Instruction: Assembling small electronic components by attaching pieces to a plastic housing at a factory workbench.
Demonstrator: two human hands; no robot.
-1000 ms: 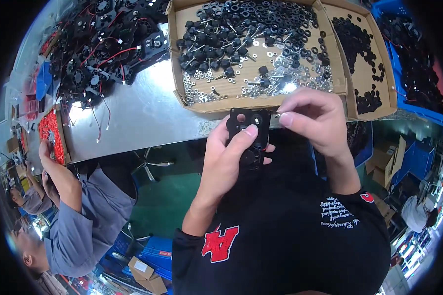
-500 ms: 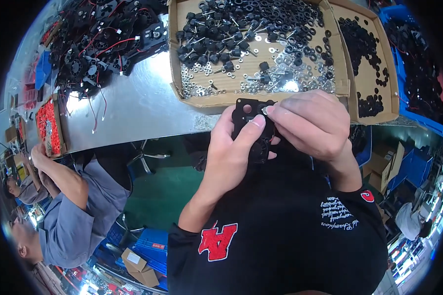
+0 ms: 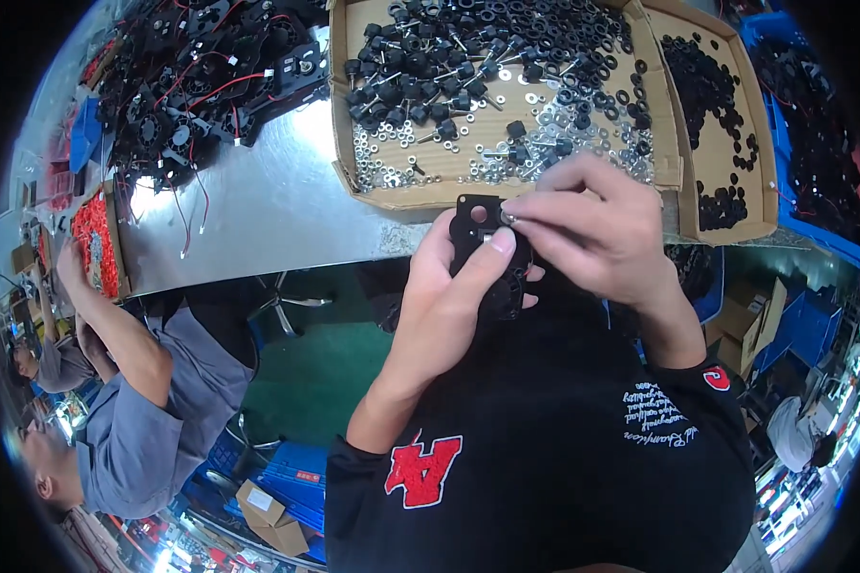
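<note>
My left hand holds a flat black plastic bracket just off the table's near edge, thumb on top and fingertips showing past its right side. The bracket has a round hole near its upper corner, and its lower part is partly hidden by my hand. Thumb and forefinger of my right hand are pinched on a small shiny metal piece against the bracket's top. It looks like a nut or washer, too small to tell. Straight ahead lies a shallow cardboard tray with black knobs on screws, black rings and metal nuts and washers.
To the right stand a second cardboard tray with small black discs and a blue bin of black parts. Black fan assemblies with red wires heap at the left. Beyond them a co-worker reaches into a box of red parts.
My right hand has shifted slightly left, its fingertips bringing the small metal piece further onto the bracket. My left hand stays nearly still. The co-worker's hand has moved further up into the red parts.
</note>
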